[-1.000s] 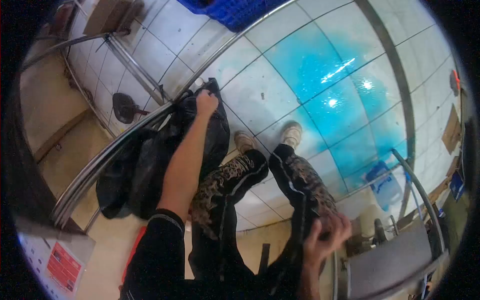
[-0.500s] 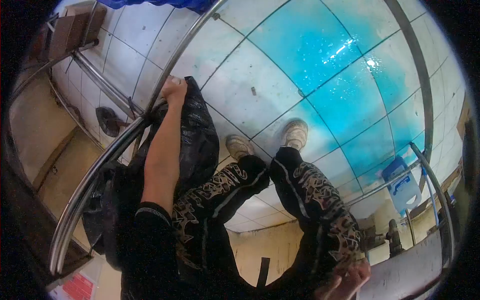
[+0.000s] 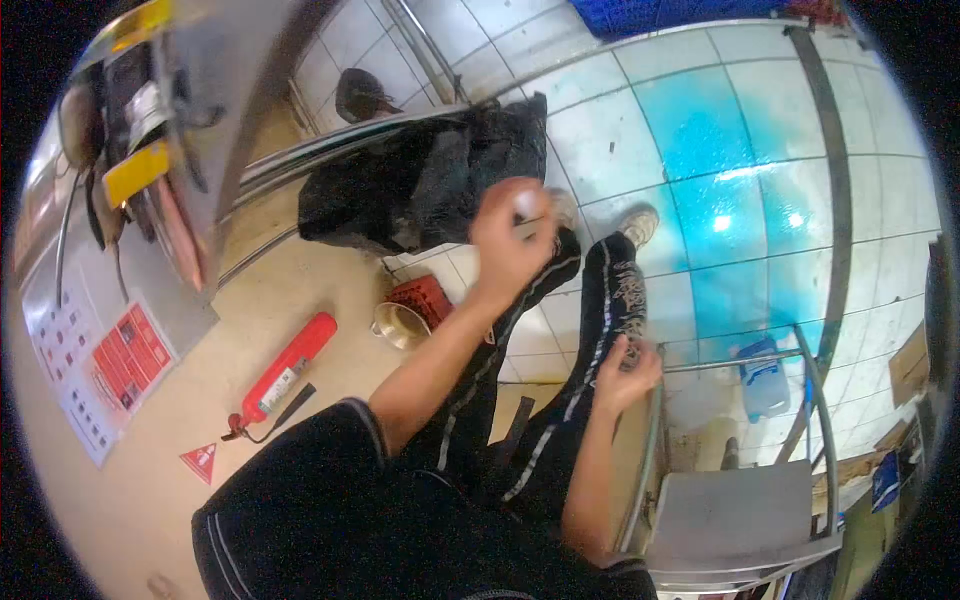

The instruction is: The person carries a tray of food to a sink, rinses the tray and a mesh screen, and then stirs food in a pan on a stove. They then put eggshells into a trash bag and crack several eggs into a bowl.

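Note:
My left hand is raised in front of me, blurred by motion, its fingers curled round a small whitish thing too smeared to name. Beyond it, a black plastic bag lies along the metal rail and is apart from the hand as far as I can tell. Over my right leg is my right hand, with its fingers curled inward. Whether anything sits inside those fingers is hidden.
Blue liquid is spread over the white floor tiles at the right. A blue-labelled plastic jug stands by a metal frame. On the left are a red fire extinguisher, a metal pot and hanging utensils.
My left hand has let go of the black bag and come up in front of me. The view has swung left, bringing in the fire extinguisher and utensils. My right hand has moved forward over the leg.

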Motion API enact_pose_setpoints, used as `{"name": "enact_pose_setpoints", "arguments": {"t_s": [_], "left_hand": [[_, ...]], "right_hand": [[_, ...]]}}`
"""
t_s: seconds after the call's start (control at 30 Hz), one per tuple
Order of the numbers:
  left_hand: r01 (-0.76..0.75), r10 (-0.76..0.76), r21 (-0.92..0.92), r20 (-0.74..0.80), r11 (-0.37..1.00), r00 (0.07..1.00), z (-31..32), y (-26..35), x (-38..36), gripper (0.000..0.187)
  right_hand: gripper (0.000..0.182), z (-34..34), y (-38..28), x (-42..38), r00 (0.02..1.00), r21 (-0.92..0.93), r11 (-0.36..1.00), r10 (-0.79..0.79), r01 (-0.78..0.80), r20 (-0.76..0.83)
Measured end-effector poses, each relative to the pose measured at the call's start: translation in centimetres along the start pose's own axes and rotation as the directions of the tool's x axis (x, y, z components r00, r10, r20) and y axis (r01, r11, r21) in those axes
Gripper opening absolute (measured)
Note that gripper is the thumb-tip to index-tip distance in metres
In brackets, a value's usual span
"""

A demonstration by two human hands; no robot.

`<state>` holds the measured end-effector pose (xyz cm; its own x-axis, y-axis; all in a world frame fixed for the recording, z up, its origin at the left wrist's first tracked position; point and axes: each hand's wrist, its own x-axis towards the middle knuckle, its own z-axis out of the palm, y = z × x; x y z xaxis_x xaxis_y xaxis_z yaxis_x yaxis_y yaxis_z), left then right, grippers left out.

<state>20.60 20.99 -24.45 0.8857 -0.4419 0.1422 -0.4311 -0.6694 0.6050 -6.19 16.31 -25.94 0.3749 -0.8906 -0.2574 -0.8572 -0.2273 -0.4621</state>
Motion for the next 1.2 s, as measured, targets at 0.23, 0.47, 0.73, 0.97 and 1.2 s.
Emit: {"name": "enact_pose_setpoints", "arguments": {"t_s": [0.23,0.47,0.73,0.97,1.2], "left_hand": [[0.239,-0.229,0.196,-0.075,0.951,0.971,-14.6,-9.9,5.9,0.038],[0.226,-0.366,0.591,0.126,0.774,0.922,-17.6,-13.0,5.0,0.055],[0.471,-0.517,0.213,0.395,0.856,0.76,-25.8,-9.0,-7.7,0.032],[0.806,-0.645,0.129,0.677,0.578,0.354,-26.5,-15.3,-26.1,0.037],[0.989,-0.772,-0.069,0.619,0.132,0.146,-21.5,-7.2,-19.1,0.032]], "right_hand": [[0.024,-0.3,0.6,-2.2,0.985,-0.005,0.998,-0.056,0.058,0.163],[0.036,-10.2,1.9,-1.5,0.999,-0.067,0.997,-0.041,0.04,-0.01],[0.03,-23.0,7.5,-0.5,0.946,0.111,0.941,0.323,-0.318,-0.028],[0.031,-27.1,3.8,9.4,0.993,0.052,0.997,0.053,-0.058,0.105],[0.043,-28.7,0.7,22.0,0.97,0.07,0.994,-0.092,0.079,0.224]]}}
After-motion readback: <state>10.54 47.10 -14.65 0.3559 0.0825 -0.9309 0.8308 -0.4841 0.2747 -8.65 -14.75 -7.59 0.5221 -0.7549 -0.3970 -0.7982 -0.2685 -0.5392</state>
